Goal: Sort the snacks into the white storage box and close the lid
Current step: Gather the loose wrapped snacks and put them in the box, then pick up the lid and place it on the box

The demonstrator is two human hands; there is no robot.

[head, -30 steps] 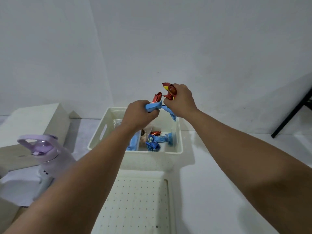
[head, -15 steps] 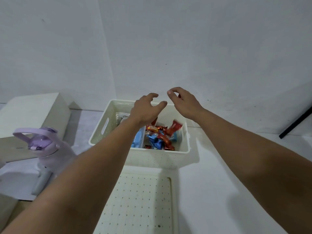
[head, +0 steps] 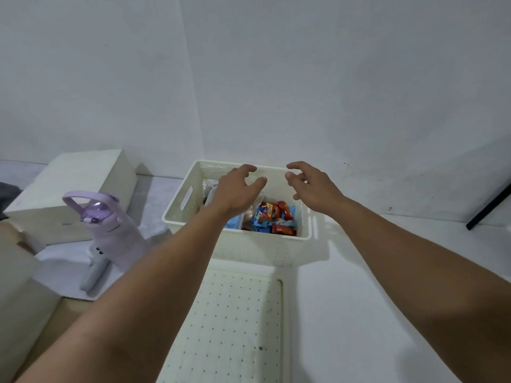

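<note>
Hands [head: 276, 189] now empty, apparently apart; snacks [head: 273, 218] dropped into box [head: 177, 214].

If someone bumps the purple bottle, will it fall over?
Probably it tips fairly easily: the purple bottle stands tall and narrow, with a chunky lid and loop handle up top. Once down, its rounded body would likely roll. I can't tell how full it is.

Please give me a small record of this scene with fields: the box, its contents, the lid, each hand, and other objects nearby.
box: white storage box, open
contents: red and blue snacks inside
lid: white lid lying flat before the box, not on
left hand: left hand over the box, open, empty
right hand: right hand over the box, open, empty
nearby: purple bottle at left
</note>
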